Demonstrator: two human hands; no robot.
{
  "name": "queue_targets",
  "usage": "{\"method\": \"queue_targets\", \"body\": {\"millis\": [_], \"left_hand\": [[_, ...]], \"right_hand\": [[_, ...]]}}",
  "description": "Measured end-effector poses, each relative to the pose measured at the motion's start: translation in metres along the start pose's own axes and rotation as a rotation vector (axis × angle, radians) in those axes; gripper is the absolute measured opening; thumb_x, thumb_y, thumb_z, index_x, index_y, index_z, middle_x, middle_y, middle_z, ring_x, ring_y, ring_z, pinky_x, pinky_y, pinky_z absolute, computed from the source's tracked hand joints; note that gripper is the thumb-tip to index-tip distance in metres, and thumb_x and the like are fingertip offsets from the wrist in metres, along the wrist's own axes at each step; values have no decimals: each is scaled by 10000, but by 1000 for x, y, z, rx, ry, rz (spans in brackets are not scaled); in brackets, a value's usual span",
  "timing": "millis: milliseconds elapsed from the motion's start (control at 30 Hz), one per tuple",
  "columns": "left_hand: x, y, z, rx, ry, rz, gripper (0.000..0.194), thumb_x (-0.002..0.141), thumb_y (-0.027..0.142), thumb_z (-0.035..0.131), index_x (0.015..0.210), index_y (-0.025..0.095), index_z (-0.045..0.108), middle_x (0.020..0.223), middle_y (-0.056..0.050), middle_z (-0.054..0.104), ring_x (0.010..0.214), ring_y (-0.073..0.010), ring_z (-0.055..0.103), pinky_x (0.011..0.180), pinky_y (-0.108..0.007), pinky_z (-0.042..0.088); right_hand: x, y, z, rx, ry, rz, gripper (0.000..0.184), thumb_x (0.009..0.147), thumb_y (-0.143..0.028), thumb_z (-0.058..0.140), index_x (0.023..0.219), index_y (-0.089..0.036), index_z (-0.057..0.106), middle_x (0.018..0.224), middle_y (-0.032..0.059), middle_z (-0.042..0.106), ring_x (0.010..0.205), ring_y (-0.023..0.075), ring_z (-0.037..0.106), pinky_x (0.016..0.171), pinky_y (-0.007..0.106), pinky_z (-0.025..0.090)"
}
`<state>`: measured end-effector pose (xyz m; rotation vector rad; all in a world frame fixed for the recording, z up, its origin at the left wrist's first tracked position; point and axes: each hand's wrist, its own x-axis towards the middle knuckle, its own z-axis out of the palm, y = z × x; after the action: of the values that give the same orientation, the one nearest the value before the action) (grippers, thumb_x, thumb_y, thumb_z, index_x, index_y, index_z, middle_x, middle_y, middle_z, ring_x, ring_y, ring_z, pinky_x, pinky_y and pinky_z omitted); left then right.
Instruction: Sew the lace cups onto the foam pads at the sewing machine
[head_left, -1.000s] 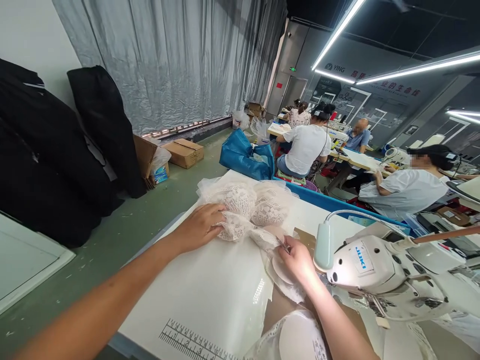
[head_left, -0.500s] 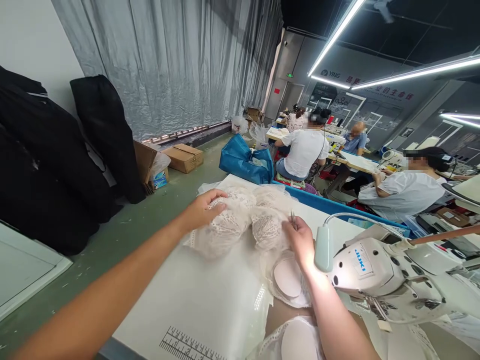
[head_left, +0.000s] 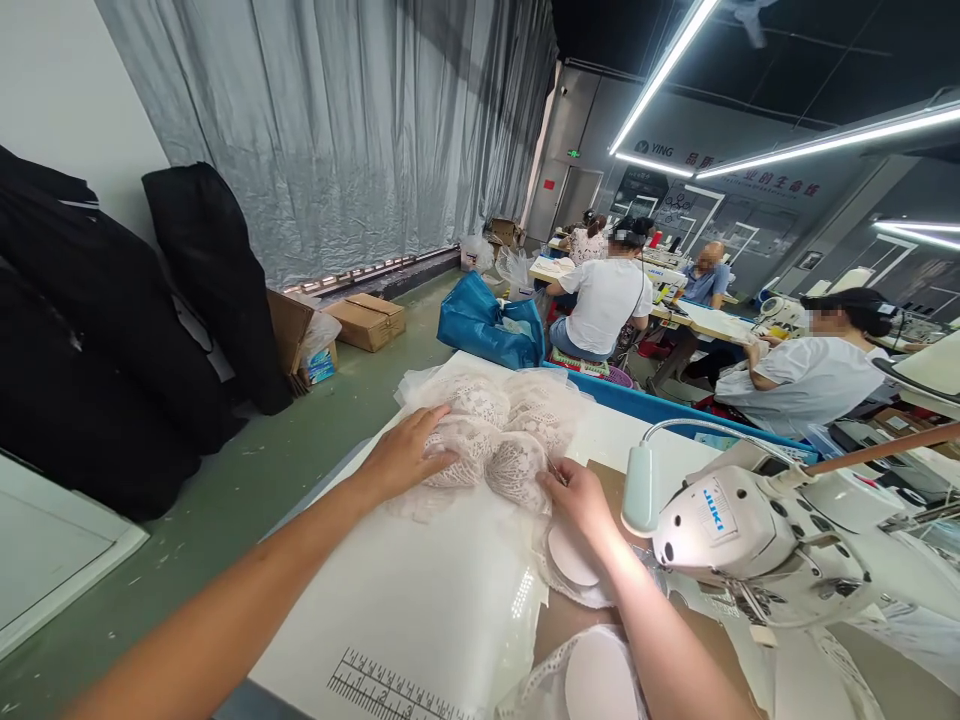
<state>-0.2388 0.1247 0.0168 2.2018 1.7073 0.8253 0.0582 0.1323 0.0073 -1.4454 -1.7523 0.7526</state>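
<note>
A heap of cream lace bra pieces (head_left: 501, 425) lies at the far end of the white sewing table (head_left: 420, 610). My left hand (head_left: 405, 455) rests on the left side of the heap, fingers spread flat on the lace. My right hand (head_left: 576, 497) touches the right side of the front lace piece, fingers curled, with a thin metal tool pinched in them. Another lace piece with a white pad (head_left: 570, 553) lies just under my right wrist. A further padded cup (head_left: 596, 685) sits at the near edge.
A white sewing machine (head_left: 757, 540) with a small lamp (head_left: 639, 490) stands at the right. A printed ruler (head_left: 382, 690) marks the table front. Behind are a blue bag (head_left: 487, 320), cardboard boxes (head_left: 367, 318), black bags (head_left: 112, 330), and several people at other tables.
Both hands lifted a lace piece up onto the heap, then came back down. They now press it flat on the front of the heap.
</note>
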Motion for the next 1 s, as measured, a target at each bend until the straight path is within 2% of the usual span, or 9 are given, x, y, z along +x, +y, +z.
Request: {"method": "queue_targets", "body": {"millis": [100, 300, 367, 467, 533, 600, 700, 833, 1000], "left_hand": [[-3, 1, 4, -64, 10, -77, 634, 832, 610, 507, 1308, 193, 468, 1267, -109, 597, 1098, -312, 588, 884, -393, 473], [-2, 13, -14, -438, 53, -84, 468, 820, 603, 556, 1029, 191, 632, 955, -38, 688, 888, -242, 637, 714, -273, 489], [8, 22, -24, -554, 61, -107, 456, 805, 599, 583, 961, 176, 646, 888, -33, 688, 838, -228, 639, 685, -266, 490], [38, 29, -36, -695, 22, -140, 518, 765, 625, 613, 989, 159, 641, 885, -52, 697, 782, -226, 650, 635, -275, 501], [64, 27, -38, -640, 54, -157, 547, 773, 644, 575, 1005, 153, 640, 876, -63, 700, 760, -229, 655, 616, -286, 505], [90, 19, -34, -446, 189, -175, 511, 787, 624, 541, 976, 161, 649, 884, -65, 696, 796, -235, 652, 658, -301, 510], [114, 3, -22, -278, 302, -205, 430, 728, 520, 620, 970, 166, 648, 941, -87, 678, 895, -263, 625, 778, -355, 497], [111, -9, -10, -225, 327, -175, 396, 799, 473, 520, 1019, 163, 628, 1000, -100, 652, 931, -244, 606, 857, -384, 479], [85, -5, -15, -198, 372, -115, 454, 866, 490, 422, 1137, 161, 580, 1163, -116, 602, 1099, -244, 559, 924, -378, 466]], "right_hand": [[-4, -3, 3, 35, -23, -30, 289, 756, -427, 597, 574, -212, 534, 525, -28, 450, 549, 153, 409, 548, 289, 299], [2, -10, -8, 127, 113, -83, 241, 815, -444, 541, 734, -217, 549, 633, -35, 479, 614, 145, 422, 588, 267, 339], [11, -16, -11, 153, 165, -87, 237, 838, -444, 506, 812, -218, 572, 649, -41, 492, 603, 138, 430, 574, 256, 344], [34, -28, -13, 173, 262, -102, 232, 826, -427, 503, 840, -208, 581, 662, -41, 504, 598, 131, 436, 566, 249, 346], [56, -35, -13, 166, 333, -119, 214, 793, -397, 525, 820, -197, 594, 692, -27, 539, 634, 139, 458, 601, 258, 362], [79, -40, -13, 150, 392, -131, 230, 761, -382, 546, 852, -185, 625, 774, 6, 604, 707, 164, 506, 669, 283, 389], [104, -37, -12, 143, 430, -140, 355, 757, -429, 556, 957, -155, 658, 956, 84, 670, 841, 215, 569, 766, 330, 422], [109, -26, -10, 146, 447, -148, 434, 818, -464, 498, 1020, -124, 675, 1050, 136, 682, 908, 242, 608, 816, 361, 449], [92, -21, -10, 113, 544, -206, 409, 898, -418, 390, 1038, -153, 668, 1085, 123, 669, 1009, 226, 592, 907, 372, 437]]}}
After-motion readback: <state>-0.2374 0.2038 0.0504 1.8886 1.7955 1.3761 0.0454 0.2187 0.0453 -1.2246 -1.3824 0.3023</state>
